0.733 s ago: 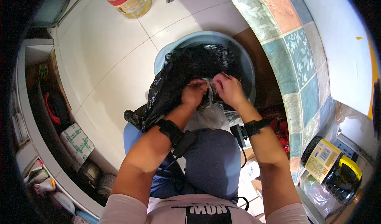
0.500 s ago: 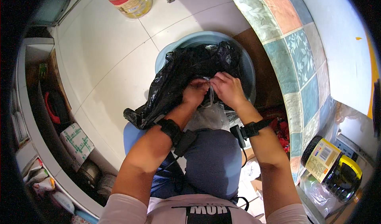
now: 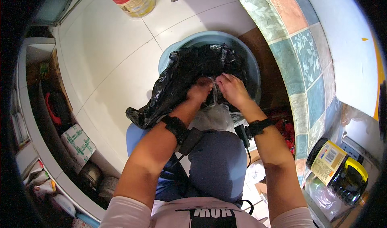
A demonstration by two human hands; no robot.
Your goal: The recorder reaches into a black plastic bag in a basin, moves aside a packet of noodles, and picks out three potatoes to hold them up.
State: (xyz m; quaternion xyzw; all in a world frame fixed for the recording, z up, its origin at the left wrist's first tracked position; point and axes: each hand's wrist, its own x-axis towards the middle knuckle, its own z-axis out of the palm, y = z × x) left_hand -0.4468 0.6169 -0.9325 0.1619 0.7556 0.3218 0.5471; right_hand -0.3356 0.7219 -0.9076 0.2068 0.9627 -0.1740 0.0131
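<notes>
My left hand point(image 3: 200, 89) and my right hand point(image 3: 231, 88) meet over a blue-grey plastic tub point(image 3: 171, 52). Both are closed on the gathered top of a clear plastic bag point(image 3: 215, 117), pinching it between the fingertips. The bag's body hangs below, above my knees, and its contents are hard to make out. A crumpled black plastic bag point(image 3: 161, 93) fills the tub and spills over its left rim toward my left forearm. My left fingertips are partly in shadow.
A large clear jug point(image 3: 131, 2) stands on the tiled floor point(image 3: 109, 54) ahead. To the right hangs a patterned cloth point(image 3: 298, 58), with a dark bottle point(image 3: 338, 171) near it. An open cabinet with a green-and-white box point(image 3: 78, 145) lies on the left.
My hands stay at nearly the same place on the clear bag's neck; the left fingers have shifted slightly. The black bag's folds at the far side have sunk a little.
</notes>
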